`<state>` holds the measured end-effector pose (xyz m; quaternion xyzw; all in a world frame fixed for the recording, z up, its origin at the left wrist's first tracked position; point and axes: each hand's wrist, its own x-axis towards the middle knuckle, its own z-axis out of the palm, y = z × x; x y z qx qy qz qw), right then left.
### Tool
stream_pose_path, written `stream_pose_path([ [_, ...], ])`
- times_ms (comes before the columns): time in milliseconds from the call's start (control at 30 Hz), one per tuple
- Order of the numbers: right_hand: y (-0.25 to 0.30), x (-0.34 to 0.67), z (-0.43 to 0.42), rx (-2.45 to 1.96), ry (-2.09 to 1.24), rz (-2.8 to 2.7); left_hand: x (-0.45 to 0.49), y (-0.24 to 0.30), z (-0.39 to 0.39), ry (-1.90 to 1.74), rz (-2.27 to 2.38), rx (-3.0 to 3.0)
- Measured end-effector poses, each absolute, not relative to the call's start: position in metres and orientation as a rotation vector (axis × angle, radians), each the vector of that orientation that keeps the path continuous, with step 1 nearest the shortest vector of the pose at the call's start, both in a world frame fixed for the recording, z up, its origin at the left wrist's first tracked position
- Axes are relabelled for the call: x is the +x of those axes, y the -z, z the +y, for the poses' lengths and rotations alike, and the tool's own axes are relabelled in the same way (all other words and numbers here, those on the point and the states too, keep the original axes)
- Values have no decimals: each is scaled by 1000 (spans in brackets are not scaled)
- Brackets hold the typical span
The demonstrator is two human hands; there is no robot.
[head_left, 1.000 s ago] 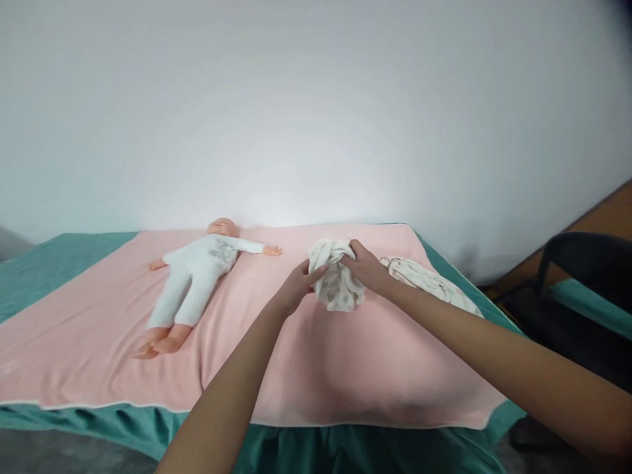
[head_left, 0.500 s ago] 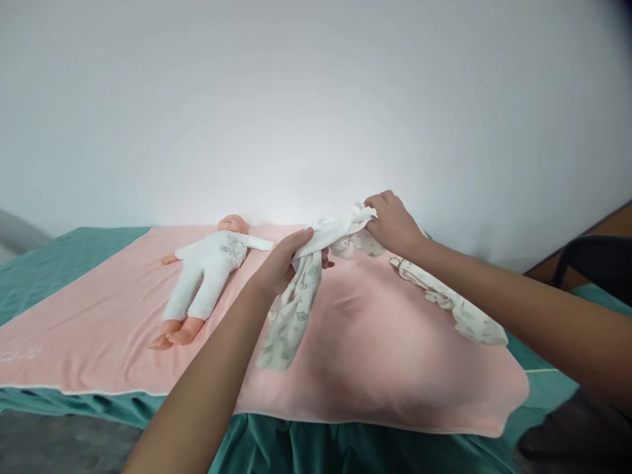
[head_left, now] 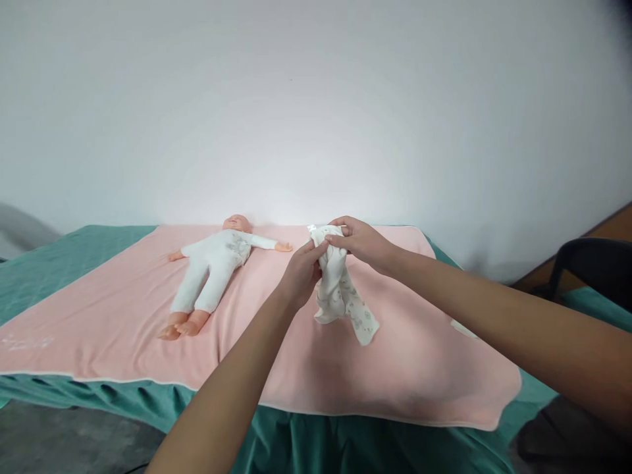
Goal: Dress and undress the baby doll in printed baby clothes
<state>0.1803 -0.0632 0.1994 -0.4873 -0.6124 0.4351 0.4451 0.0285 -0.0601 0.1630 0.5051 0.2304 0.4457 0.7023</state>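
A small white patterned baby garment (head_left: 340, 293) hangs above the pink blanket (head_left: 99, 316), gripped at its top by both hands. My left hand (head_left: 300, 276) pinches its upper left edge with closed fingers. My right hand (head_left: 363, 242) holds the top just beside it, fingers curled over the cloth. The two hands nearly touch. A baby doll (head_left: 212, 273) in a white bodysuit lies on its back on the blanket, to the left of my hands, arms spread.
The blanket covers a table draped in green cloth (head_left: 74, 240). A bit of another pale cloth (head_left: 464, 328) peeks out behind my right forearm. A dark chair (head_left: 592, 270) stands at the right. A plain white wall rises behind.
My hands, spread apart half a second ago with the garment stretched between them, have come together; the garment now hangs bunched below them. The second cloth on the right is mostly hidden.
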Motion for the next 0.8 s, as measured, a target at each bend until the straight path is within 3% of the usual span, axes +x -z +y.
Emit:
stream_pose_path([
  [433,-200,239,-78,-1128,-1193,-1139,4,-144,-58,-1260,668,901],
  [633,-226,248,-81,-984,-1056,-1263,7,-141,-69,-1123,737,1028],
  [800,-241,233,-83,-974,-1024,-1325,32,-99,-78,-877,639,910],
])
